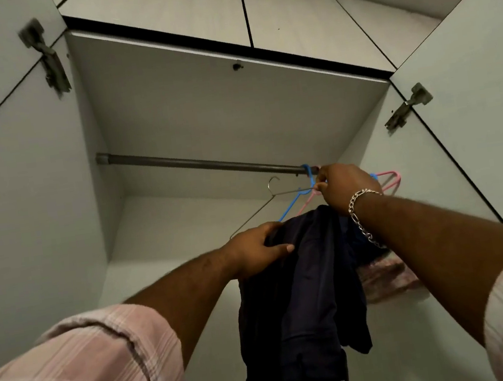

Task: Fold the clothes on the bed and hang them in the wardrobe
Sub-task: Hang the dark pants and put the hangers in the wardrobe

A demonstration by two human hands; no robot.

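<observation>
I look up into the open wardrobe. A grey rail (pixel 195 163) runs across it. A dark navy garment (pixel 308 294) hangs from a blue hanger (pixel 290 206) hooked on the rail's right end. My left hand (pixel 257 247) grips the garment's upper left edge. My right hand (pixel 344 186), with a chain bracelet on the wrist, pinches hanger wire just under the rail, beside the blue hook. A bare metal wire hanger (pixel 257 210) juts out to the left of my right hand. A pink hanger (pixel 391 180) shows behind my right wrist.
A pinkish patterned cloth (pixel 386 278) hangs behind the navy garment on the right. Wardrobe doors stand open on both sides, with hinges at the left (pixel 49 61) and at the right (pixel 408 104). The wardrobe's top panel (pixel 215 99) lies just above the rail.
</observation>
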